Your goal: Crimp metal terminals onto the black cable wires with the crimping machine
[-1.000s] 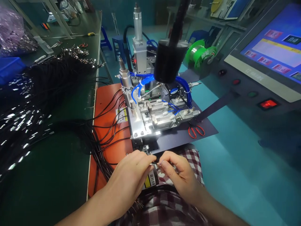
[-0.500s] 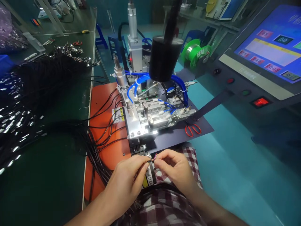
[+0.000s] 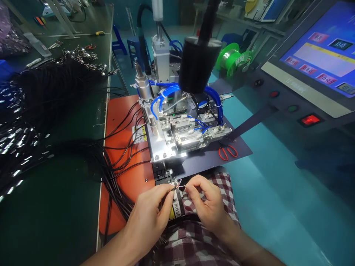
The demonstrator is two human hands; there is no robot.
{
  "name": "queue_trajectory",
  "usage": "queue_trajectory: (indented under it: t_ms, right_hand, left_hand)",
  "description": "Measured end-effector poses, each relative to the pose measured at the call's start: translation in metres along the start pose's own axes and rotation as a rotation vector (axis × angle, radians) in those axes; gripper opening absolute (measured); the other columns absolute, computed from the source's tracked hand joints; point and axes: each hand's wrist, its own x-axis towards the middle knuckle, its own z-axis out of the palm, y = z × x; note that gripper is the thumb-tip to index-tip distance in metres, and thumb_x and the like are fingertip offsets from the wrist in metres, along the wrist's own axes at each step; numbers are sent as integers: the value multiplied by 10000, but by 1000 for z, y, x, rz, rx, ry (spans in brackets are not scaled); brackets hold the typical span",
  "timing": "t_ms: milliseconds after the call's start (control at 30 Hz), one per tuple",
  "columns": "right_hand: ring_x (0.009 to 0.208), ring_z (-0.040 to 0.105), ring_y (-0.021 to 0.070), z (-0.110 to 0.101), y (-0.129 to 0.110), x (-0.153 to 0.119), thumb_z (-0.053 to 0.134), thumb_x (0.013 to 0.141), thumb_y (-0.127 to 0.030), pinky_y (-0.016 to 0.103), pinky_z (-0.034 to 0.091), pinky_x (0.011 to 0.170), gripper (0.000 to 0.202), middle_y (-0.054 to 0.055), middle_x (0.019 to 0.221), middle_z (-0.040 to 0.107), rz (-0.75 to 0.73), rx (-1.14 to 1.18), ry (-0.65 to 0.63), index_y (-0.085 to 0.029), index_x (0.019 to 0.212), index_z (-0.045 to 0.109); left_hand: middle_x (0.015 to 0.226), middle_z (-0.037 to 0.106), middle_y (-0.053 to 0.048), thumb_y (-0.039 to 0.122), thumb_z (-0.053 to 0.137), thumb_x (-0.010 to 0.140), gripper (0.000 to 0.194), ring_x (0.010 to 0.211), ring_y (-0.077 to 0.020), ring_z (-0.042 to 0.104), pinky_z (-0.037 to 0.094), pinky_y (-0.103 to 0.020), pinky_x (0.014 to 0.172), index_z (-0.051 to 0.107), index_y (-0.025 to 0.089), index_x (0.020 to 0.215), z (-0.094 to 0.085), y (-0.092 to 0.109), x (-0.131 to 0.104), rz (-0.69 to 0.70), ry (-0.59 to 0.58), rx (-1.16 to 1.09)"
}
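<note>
My left hand [image 3: 154, 207] pinches a black cable [image 3: 172, 189] close to its stripped end. Thin coloured wires [image 3: 179, 183] fan out of that end, one of them reddish and one whitish. My right hand [image 3: 205, 201] is closed, thumb against forefinger, on the tip of a white wire [image 3: 182, 186] stretched between the two hands. Both hands are over my lap, just in front of the near end of a metal machine [image 3: 163, 147]. Under the fingers, a label with a yellow patch [image 3: 172, 213] partly shows.
Black cables [image 3: 111, 184] run across an orange plate [image 3: 127, 147] to the machine. Red-handled scissors [image 3: 227, 152] lie on its dark base plate. A control screen [image 3: 327, 55] stands right, and a green spool [image 3: 231, 61] behind. A large cable pile [image 3: 55, 85] covers part of the left table.
My right hand has drawn slightly away from the left, and a white wire now spans between them. The coloured wires have spread apart. At the back, a machine rod now shows extended.
</note>
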Motion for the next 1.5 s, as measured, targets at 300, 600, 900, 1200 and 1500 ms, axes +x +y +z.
queue_trajectory:
  t_ms: [300, 600, 900, 1200, 1500]
  right_hand:
    - [648, 540, 159, -5, -7, 7, 520, 868, -160, 311, 355, 630, 96, 22, 720, 628, -170, -159, -102, -203, 795, 564]
    - [580, 476, 149, -2, -7, 7, 471, 893, -185, 308, 312, 601, 181, 13, 639, 578, -199, -201, -124, -202, 722, 527]
    - [593, 520, 135, -3, -3, 3, 420, 939, -320, 258, 423, 568, 252, 1, 669, 560, 220, 344, -35, -200, 794, 587]
    - [512, 473, 85, 0, -25, 2, 608, 825, -342, 209, 387, 494, 182, -47, 631, 521, 505, 711, -142, -194, 782, 513]
    - [455, 371, 68, 12, -19, 5, 677, 764, -354, 206, 270, 461, 246, -71, 527, 456, 594, 974, -138, -184, 724, 504]
  left_hand:
    - [824, 638, -14, 243, 425, 913, 163, 719, -145, 580, 449, -244, 634, 580, 197, 890, -3, 5, 1, -3, -64, -40]
    - [770, 649, 2, 266, 452, 907, 193, 693, -136, 580, 436, -224, 602, 615, 195, 833, -3, 3, 3, -33, -28, -136]
    - [654, 627, 22, 260, 550, 851, 154, 603, -110, 560, 434, -197, 556, 635, 181, 750, -2, 1, 4, -72, 48, -232]
    - [610, 603, 19, 234, 562, 826, 173, 550, -101, 538, 425, -195, 512, 597, 170, 669, -1, 4, 1, -74, 137, -183]
    - [567, 569, 28, 257, 603, 792, 148, 500, -100, 541, 445, -193, 467, 585, 169, 675, 1, 0, 3, -177, 90, -383]
